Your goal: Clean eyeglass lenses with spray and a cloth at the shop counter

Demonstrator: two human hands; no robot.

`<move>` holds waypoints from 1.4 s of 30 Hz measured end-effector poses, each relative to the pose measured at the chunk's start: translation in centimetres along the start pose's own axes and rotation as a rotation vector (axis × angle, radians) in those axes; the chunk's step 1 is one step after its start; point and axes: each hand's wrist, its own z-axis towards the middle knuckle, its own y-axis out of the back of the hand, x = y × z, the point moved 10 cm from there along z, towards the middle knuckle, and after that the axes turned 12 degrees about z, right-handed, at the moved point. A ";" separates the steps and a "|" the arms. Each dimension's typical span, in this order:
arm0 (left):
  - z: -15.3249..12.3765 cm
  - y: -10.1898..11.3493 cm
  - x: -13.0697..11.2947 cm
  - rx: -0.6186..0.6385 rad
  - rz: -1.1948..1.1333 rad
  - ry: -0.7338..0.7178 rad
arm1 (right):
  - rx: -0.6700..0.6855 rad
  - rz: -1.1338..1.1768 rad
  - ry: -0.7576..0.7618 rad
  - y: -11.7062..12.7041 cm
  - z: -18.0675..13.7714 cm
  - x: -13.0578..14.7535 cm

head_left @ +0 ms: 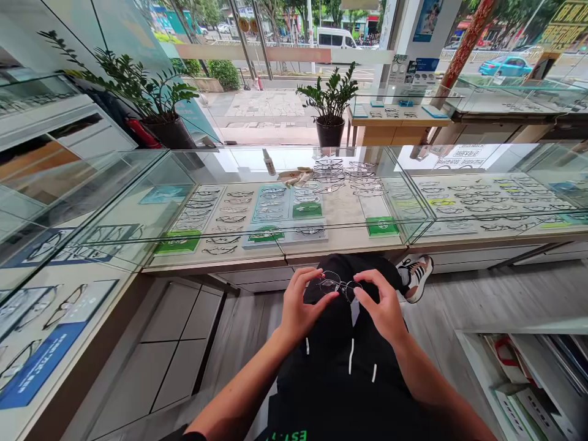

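Observation:
A pair of thin-rimmed round eyeglasses [339, 286] is held up over my lap, between both hands. My left hand [301, 300] pinches the left side of the frame, with thumb below and fingers above. The right side is gripped by my right hand [381, 303] in the same way, near the rim and hinge. Against my black trousers the thin temples are hard to make out. Beyond my knees stands a glass display counter [220, 248], with a cloth [295, 177] and a small spray bottle [269, 163] on its top.
Several more eyeglasses [328, 171] lie on the counter top, and rows of frames sit inside the case. A side counter [110, 331] runs along my left. White shelves [478, 349] with folders stand at the lower right. Potted plants [329, 128] stand behind the counter.

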 end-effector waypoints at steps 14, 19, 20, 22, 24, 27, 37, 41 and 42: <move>0.4 -1.7 0.0 0.294 -0.241 -0.002 | 0.300 0.008 -0.139 -3.0 0.9 -1.9; 0.7 -2.4 0.0 0.374 -0.350 -0.005 | 0.452 0.233 -0.380 -4.6 0.4 -4.4; 0.7 -2.6 -0.1 0.385 -0.358 -0.002 | 0.456 0.254 -0.403 -4.7 0.4 -4.6; 0.9 -2.6 0.1 0.422 -0.354 -0.007 | 0.437 0.266 -0.426 -4.7 0.6 -5.1; 1.8 -2.1 1.2 0.451 -0.297 -0.030 | 0.409 0.246 -0.437 -4.3 1.1 -5.4; 5.9 0.9 7.3 0.392 -0.049 -0.003 | 0.322 0.186 -0.448 -2.4 2.6 -5.4; 17.9 7.1 33.7 0.427 0.959 0.525 | 0.022 0.041 -0.223 2.7 22.6 2.5; 18.1 6.5 33.6 0.370 0.986 0.544 | -0.111 0.136 -0.238 0.5 35.0 2.2; 18.1 6.5 33.5 0.364 0.992 0.541 | -0.129 0.234 -0.324 -0.7 37.6 1.1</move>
